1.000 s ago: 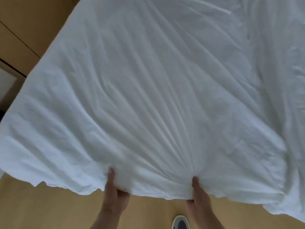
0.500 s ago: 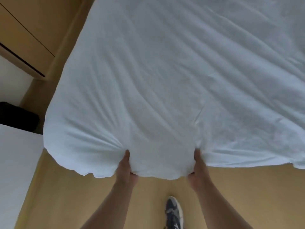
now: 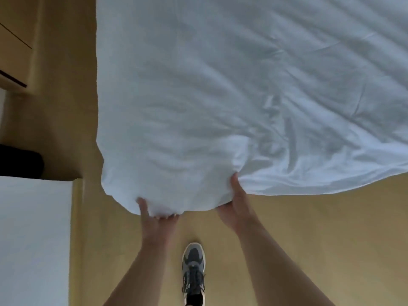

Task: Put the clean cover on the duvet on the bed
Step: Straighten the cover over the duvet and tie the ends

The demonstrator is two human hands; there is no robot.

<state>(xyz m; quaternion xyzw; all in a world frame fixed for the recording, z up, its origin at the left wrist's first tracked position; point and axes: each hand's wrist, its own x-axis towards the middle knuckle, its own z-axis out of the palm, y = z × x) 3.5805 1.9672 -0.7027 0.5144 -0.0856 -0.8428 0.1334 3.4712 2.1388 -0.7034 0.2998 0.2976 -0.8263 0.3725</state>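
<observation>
A white, creased duvet cover (image 3: 231,91) spreads over the bed and fills the upper and right part of the view. Its near edge hangs toward me over the tan floor. My left hand (image 3: 156,219) grips that near edge close to the cover's left corner, thumb on top of the cloth. My right hand (image 3: 237,202) grips the same edge a short way to the right, where folds bunch up around the thumb. I cannot tell the duvet apart from the cover. The bed below is hidden.
Tan floor (image 3: 309,228) lies under my arms, with my grey shoe (image 3: 193,272) between them. A white surface (image 3: 33,239) stands at the lower left, a black object (image 3: 19,161) behind it. Wooden furniture (image 3: 15,40) lines the upper left, leaving a narrow floor strip beside the bed.
The cover has dropped and settled flatter, its left edge now straighter. Both hands have stayed gripped on the near edge and drawn it toward me. The view has shifted left and down.
</observation>
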